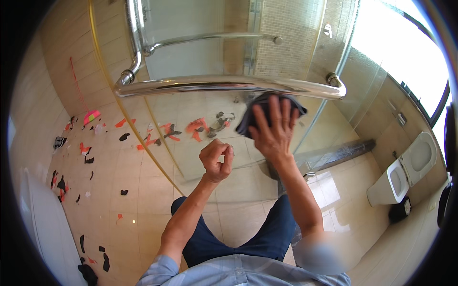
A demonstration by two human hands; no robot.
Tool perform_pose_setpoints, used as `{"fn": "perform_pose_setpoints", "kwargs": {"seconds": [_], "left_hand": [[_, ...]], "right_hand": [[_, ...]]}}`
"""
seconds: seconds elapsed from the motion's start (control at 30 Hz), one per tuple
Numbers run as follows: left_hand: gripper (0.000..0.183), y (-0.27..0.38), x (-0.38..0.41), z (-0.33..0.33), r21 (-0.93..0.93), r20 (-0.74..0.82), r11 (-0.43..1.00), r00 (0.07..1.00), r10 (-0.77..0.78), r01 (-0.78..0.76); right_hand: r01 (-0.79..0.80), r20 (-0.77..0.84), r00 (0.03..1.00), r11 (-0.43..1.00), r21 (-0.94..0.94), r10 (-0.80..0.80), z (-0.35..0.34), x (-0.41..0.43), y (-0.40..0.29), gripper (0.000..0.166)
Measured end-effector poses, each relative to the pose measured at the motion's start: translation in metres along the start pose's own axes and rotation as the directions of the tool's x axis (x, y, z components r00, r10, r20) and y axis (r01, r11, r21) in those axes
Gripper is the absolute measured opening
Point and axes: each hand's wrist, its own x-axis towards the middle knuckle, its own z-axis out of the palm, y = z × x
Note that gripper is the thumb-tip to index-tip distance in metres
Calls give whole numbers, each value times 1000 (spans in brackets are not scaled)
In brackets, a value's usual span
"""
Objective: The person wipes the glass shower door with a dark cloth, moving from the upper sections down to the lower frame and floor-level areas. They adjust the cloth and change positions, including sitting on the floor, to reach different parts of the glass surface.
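My right hand lies flat, fingers spread, over a dark grey cloth. The cloth is pressed to the clear glass shower door, just below a chrome towel-bar handle. Part of the cloth is covered by my palm and fingers. To its left, my left hand hovers before the glass with fingers curled into a loose fist. Thumb and forefinger make a ring, and I see nothing held there.
Black and red scraps litter the tiled floor at the left and show through the glass. A pink broom leans at the far left wall. A white bathtub stands left, and a toilet with raised lid stands right beside a black bin.
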Motion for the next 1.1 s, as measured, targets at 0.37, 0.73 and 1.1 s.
{"fn": "perform_pose_setpoints", "kwargs": {"seconds": [0.37,0.73,1.1], "left_hand": [[9,38,34,-23,146,-42,975,984,175,-168],[14,57,59,-19,286,213,902,939,269,-323],[17,41,39,-44,418,277,875,952,132,-243]], "right_hand": [[124,-34,992,992,20,-124,38,61,-78,59],[-47,52,998,999,18,46,29,63,-94,56],[178,122,974,979,95,-189,53,39,-140,57]]}}
